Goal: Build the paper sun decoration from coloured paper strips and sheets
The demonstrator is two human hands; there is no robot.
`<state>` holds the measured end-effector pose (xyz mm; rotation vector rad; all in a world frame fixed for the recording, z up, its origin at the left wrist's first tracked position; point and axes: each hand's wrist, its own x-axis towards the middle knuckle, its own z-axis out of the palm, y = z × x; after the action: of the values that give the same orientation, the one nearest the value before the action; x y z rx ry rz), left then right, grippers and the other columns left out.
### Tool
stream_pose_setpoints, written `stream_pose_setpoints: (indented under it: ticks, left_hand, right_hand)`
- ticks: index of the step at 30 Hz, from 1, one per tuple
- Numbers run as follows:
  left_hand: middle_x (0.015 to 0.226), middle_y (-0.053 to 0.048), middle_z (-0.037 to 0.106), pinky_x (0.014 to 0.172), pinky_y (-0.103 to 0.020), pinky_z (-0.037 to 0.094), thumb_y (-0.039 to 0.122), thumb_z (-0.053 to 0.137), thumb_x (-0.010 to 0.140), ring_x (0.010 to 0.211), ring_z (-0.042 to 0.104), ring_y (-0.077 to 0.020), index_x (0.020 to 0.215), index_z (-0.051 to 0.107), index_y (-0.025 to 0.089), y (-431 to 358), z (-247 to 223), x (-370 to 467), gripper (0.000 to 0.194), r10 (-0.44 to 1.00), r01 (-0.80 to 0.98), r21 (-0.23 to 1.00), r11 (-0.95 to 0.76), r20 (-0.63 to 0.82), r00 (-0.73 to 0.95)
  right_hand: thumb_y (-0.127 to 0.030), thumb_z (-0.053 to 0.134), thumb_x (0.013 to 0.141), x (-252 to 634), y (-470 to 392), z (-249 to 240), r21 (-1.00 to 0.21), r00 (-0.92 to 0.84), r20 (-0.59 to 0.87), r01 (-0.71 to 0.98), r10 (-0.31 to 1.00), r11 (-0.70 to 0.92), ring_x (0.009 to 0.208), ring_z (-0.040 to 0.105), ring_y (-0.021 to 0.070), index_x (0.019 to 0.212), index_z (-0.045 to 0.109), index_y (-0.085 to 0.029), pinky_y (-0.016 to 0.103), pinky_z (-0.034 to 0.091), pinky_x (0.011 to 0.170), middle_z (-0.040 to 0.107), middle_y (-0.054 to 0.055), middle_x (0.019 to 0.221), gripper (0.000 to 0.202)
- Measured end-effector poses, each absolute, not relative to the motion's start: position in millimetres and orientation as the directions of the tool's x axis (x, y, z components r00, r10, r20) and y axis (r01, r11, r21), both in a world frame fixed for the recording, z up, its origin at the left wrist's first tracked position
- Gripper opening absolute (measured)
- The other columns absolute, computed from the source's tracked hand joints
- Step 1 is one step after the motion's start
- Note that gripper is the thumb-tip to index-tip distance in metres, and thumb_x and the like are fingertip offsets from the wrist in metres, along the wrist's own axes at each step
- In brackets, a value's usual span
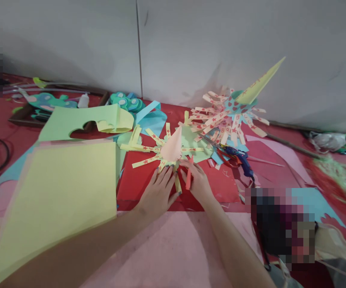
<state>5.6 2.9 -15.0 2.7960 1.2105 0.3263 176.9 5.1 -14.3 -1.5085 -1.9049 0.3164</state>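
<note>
A small paper craft (172, 146) lies in front of me, a pale pink paper cone with yellow strips fanning out around it. Red letters and stars are on the strips. Fingers stretched out, my left hand (158, 191) rests flat on the near strips, just below the cone. My right hand (200, 183) is closed round a red marker (189, 178) beside the cone's right edge. The marker's tip is hard to make out. Beneath the craft is a red sheet (221, 185).
Yellow paper sheets (71, 192) lie at left, below a cut green sheet (80, 116). A larger finished-looking paper craft (241, 106) stands at back right, near scissors (227, 157) and a blue glue gun (245, 162). A dark tray (17, 120) holds craft pieces. A wall (175, 48) runs behind.
</note>
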Motion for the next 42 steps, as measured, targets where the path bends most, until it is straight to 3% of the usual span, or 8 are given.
stream_pose_setpoints:
  ticks: [6, 9, 16, 26, 31, 35, 42]
  left_hand:
    - [0.139, -0.012, 0.041, 0.109, -0.045, 0.023, 0.039, 0.026, 0.092, 0.131, 0.032, -0.0249, 0.130, 0.042, 0.013, 2.4, -14.9, 5.4, 0.050, 0.725, 0.702, 0.181, -0.688, 0.166, 0.668]
    - [0.139, -0.011, 0.040, 0.109, -0.045, 0.022, 0.039, 0.027, 0.091, 0.132, 0.030, -0.0248, 0.132, 0.041, 0.014, 2.3, -16.2, 5.1, 0.049, 0.732, 0.705, 0.197, -0.681, 0.174, 0.659]
    - [0.141, -0.010, 0.038, 0.109, -0.045, 0.022, 0.039, 0.027, 0.091, 0.132, 0.030, -0.0242, 0.132, 0.040, 0.015, 2.8, -15.6, 5.1, 0.049, 0.732, 0.706, 0.193, -0.682, 0.163, 0.662]
    - [0.140, -0.011, 0.039, 0.109, -0.044, 0.023, 0.039, 0.028, 0.091, 0.131, 0.032, -0.0238, 0.131, 0.041, 0.014, 3.1, -15.1, 5.1, 0.049, 0.728, 0.703, 0.189, -0.686, 0.162, 0.666]
    - [0.141, -0.011, 0.038, 0.109, -0.044, 0.023, 0.039, 0.028, 0.091, 0.132, 0.030, -0.0240, 0.132, 0.039, 0.015, 2.8, -17.6, 4.9, 0.049, 0.731, 0.703, 0.202, -0.682, 0.166, 0.662]
    - [0.141, -0.011, 0.038, 0.109, -0.046, 0.023, 0.038, 0.026, 0.091, 0.131, 0.030, -0.0243, 0.133, 0.038, 0.015, 2.8, -18.4, 5.0, 0.049, 0.731, 0.699, 0.215, -0.682, 0.169, 0.662]
    - [0.140, -0.012, 0.039, 0.108, -0.046, 0.024, 0.039, 0.025, 0.091, 0.131, 0.031, -0.0248, 0.131, 0.041, 0.013, 3.1, -16.8, 5.2, 0.050, 0.734, 0.704, 0.210, -0.679, 0.160, 0.660]
  right_hand:
    - [-0.020, 0.042, 0.087, 179.3, 4.2, -11.1, -0.682, 0.253, 0.443, 0.718, 0.860, 0.140, 0.097, 0.059, 0.0158, 0.108, 0.052, -0.022, 0.031, 0.049, 0.083, 0.062, 0.006, 0.107, 0.023]
    - [-0.021, 0.043, 0.087, 183.7, 4.2, -11.4, -0.678, 0.313, 0.448, 0.730, 0.837, 0.090, 0.091, 0.060, 0.0164, 0.102, 0.053, -0.020, 0.032, 0.048, 0.079, 0.063, 0.007, 0.101, 0.019]
    - [-0.022, 0.045, 0.085, 181.9, 2.1, -8.9, -0.679, 0.268, 0.346, 0.733, 0.899, 0.042, 0.077, 0.061, 0.0163, 0.090, 0.055, -0.020, 0.028, 0.047, 0.068, 0.066, 0.005, 0.085, 0.011]
    - [-0.021, 0.043, 0.085, 181.8, 3.1, -9.7, -0.644, 0.190, 0.332, 0.761, 0.924, 0.075, 0.078, 0.059, 0.0175, 0.090, 0.055, -0.020, 0.030, 0.047, 0.071, 0.064, 0.005, 0.083, 0.013]
    - [-0.021, 0.044, 0.084, 180.1, 4.0, -12.2, -0.644, 0.238, 0.366, 0.762, 0.899, 0.060, 0.087, 0.061, 0.0193, 0.097, 0.054, -0.020, 0.033, 0.049, 0.075, 0.065, 0.008, 0.092, 0.017]
    - [-0.020, 0.043, 0.085, 178.8, 4.4, -14.3, -0.643, 0.163, 0.359, 0.757, 0.919, 0.117, 0.096, 0.059, 0.0209, 0.099, 0.053, -0.021, 0.037, 0.049, 0.081, 0.065, 0.009, 0.104, 0.017]
    - [-0.021, 0.044, 0.084, 178.7, 4.4, -14.5, -0.617, 0.129, 0.330, 0.779, 0.935, 0.110, 0.094, 0.057, 0.0216, 0.099, 0.052, -0.022, 0.037, 0.048, 0.079, 0.065, 0.007, 0.105, 0.016]
